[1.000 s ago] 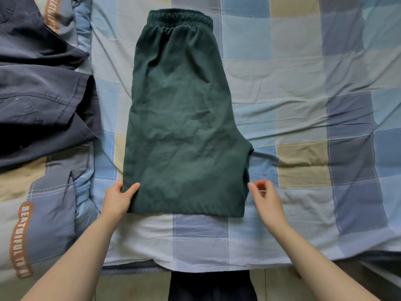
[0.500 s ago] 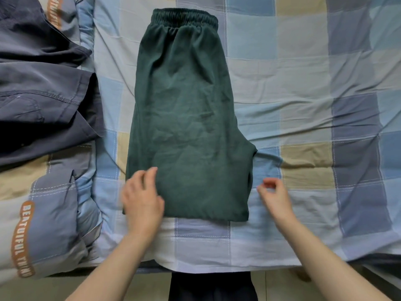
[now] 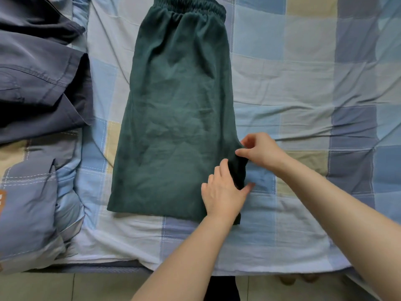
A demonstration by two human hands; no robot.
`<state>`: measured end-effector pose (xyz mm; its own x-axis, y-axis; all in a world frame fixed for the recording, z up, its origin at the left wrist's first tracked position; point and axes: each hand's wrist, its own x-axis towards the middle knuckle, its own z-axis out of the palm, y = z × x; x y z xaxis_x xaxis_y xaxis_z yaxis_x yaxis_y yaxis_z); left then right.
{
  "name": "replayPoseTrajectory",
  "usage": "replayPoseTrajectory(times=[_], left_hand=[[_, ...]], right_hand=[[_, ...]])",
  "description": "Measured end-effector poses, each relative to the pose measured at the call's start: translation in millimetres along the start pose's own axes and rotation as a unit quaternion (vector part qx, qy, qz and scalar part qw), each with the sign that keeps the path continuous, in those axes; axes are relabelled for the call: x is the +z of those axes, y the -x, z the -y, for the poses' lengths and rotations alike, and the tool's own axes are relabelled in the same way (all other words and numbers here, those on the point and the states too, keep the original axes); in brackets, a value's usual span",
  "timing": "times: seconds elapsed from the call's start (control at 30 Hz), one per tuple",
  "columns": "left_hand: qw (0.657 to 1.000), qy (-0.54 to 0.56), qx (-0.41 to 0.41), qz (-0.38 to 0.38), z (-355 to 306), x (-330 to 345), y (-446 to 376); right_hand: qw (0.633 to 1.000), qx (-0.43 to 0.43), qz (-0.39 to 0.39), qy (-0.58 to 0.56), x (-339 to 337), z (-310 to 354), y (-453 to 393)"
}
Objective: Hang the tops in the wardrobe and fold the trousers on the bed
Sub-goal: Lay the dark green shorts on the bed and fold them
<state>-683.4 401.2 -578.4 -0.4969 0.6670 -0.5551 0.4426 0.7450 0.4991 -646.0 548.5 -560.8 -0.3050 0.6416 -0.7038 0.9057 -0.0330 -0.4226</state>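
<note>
Both hands are working at the right edge of the green trousers (image 3: 173, 118), down near the folded bottom end. The left hand (image 3: 223, 192) lies on top of the cloth with its fingers (image 3: 223, 168) fairly straight and close together, pressing the fabric flat, while the thumb reaches out past the edge and touches the bedsheet (image 3: 303, 83). Just beyond those fingers, the right hand (image 3: 262, 152) has its thumb and forefinger closed together on a small dark flap of cloth that sticks out at the trousers' side; the other fingers of that hand are curled loosely above it.

The one pair of green trousers lies folded lengthwise on the bed, stretching away from the fingers to its elastic waistband (image 3: 191, 5) at the far end. It rests flat on the blue, grey and beige checked sheet.

Well off to the left of both hands, a dark navy garment (image 3: 41, 83) lies crumpled on the bed, apart from the trousers. Nearer the bed's front edge on that side is a bunched grey-blue quilt (image 3: 28, 209) with an orange patch on it.
</note>
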Motion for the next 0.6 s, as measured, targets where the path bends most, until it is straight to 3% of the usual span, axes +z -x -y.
replayPoseTrajectory(times=[0.07, 0.17, 0.23, 0.27, 0.37, 0.47, 0.53, 0.6], left_hand=[[0.997, 0.045, -0.066, -0.024, 0, -4, 3], [0.978, 0.109, -0.168, -0.057, 9, -7, 3], [0.94, 0.245, -0.226, -0.071, 24, -9, -1], [0.911, 0.319, -0.25, -0.071, 33, -11, -4], [0.855, 0.433, -0.284, -0.036, 59, -22, -7], [0.846, 0.453, -0.281, 0.019, 79, -39, -12], [0.857, 0.432, -0.276, 0.048, 91, -51, -16], [0.903, 0.352, -0.234, 0.075, 103, -64, -19]], right_hand=[[0.998, -0.062, 0.008, -0.015, 5, 20, 13], [0.982, -0.134, 0.116, -0.07, 11, 38, 23], [0.961, -0.23, 0.146, 0.043, 12, 38, 19], [0.942, -0.29, 0.119, 0.119, 12, 36, 17], [0.841, -0.444, 0.023, 0.309, 18, 22, 11], [0.756, -0.477, 0.017, 0.447, 37, -1, 7], [0.741, -0.467, 0.001, 0.484, 50, -12, 3], [0.738, -0.461, -0.026, 0.493, 63, -17, -4]])
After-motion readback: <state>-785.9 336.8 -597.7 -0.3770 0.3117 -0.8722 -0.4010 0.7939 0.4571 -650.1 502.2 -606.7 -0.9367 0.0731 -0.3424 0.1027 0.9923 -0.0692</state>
